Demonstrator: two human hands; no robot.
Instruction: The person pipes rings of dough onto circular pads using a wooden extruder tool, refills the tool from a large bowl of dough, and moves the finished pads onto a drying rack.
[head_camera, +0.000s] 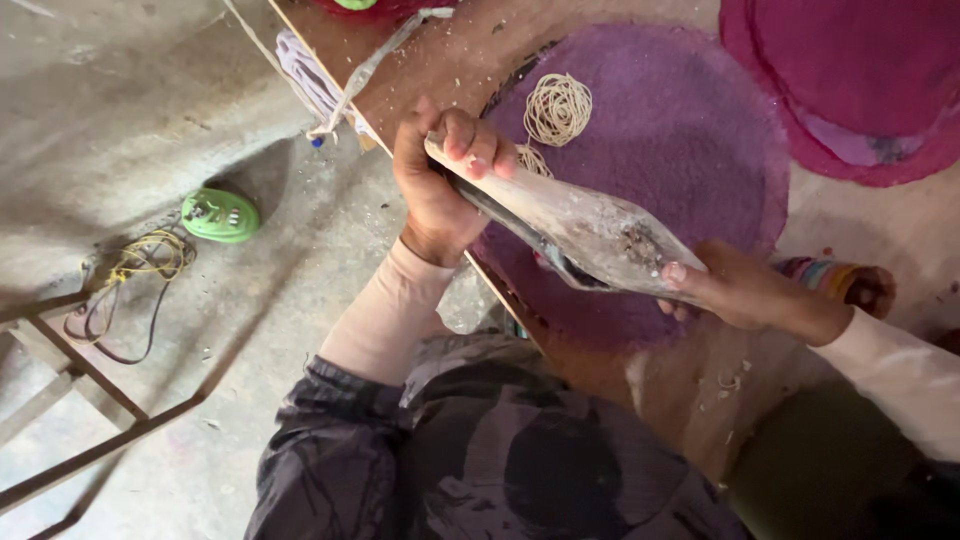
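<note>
My left hand (437, 175) grips the narrow upper end of a long clear plastic bag (575, 228) that holds some dark grainy bits near its wider end. My right hand (735, 290) holds that wider lower end, thumb on top. The bag is stretched between both hands above a round purple tray (690, 130) that lies on a wooden table (440, 55). A bundle of pale rubber bands (557, 108) rests on the tray just past my left hand.
A second pink-purple tray (850, 90) lies at the top right. On the concrete floor to the left are a green round object (220, 215), a yellow cord (150, 258) and a metal frame (70, 380). Folded cloth (305, 75) hangs off the table edge.
</note>
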